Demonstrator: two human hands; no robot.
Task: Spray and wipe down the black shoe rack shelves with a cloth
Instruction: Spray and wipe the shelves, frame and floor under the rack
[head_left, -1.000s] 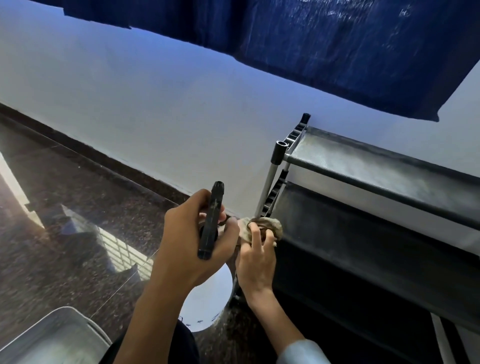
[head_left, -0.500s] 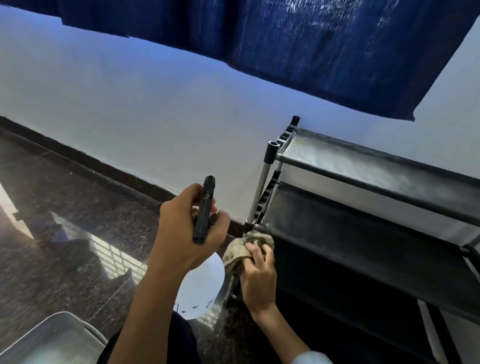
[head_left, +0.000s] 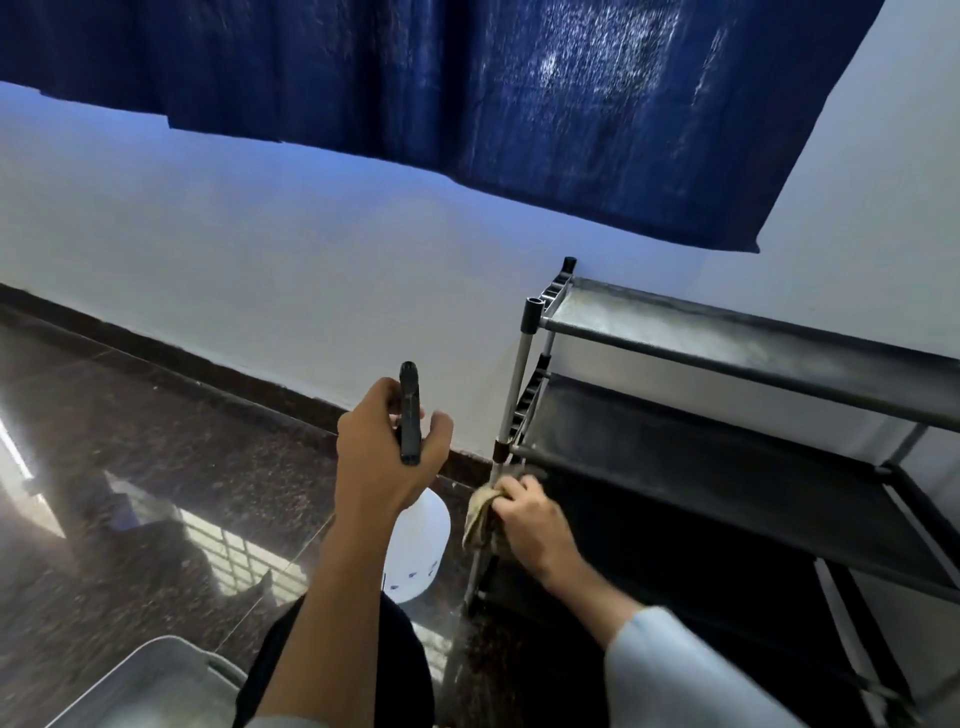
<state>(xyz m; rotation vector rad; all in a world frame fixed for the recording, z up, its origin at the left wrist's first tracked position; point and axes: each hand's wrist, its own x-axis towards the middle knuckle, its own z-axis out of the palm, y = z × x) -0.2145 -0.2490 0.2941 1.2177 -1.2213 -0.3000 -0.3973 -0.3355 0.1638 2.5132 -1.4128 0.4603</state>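
Observation:
The black shoe rack (head_left: 727, 457) stands against the white wall at the right, with a dusty top shelf and darker shelves below. My left hand (head_left: 379, 457) grips a white spray bottle (head_left: 418, 540) by its black trigger head, held left of the rack. My right hand (head_left: 530, 519) presses a crumpled beige cloth (head_left: 480, 512) against the rack's front left metal post, just under the middle shelf's corner. Part of the cloth is hidden under my fingers.
A dark blue curtain (head_left: 519, 104) hangs above the rack. The floor (head_left: 156, 467) is dark polished stone with window reflections. A grey plastic tub (head_left: 150, 686) sits at the bottom left near my knee.
My right hand slid the cloth down the post from the middle shelf's corner to below it. The left hand with the bottle rose slightly and stayed beside the rack.

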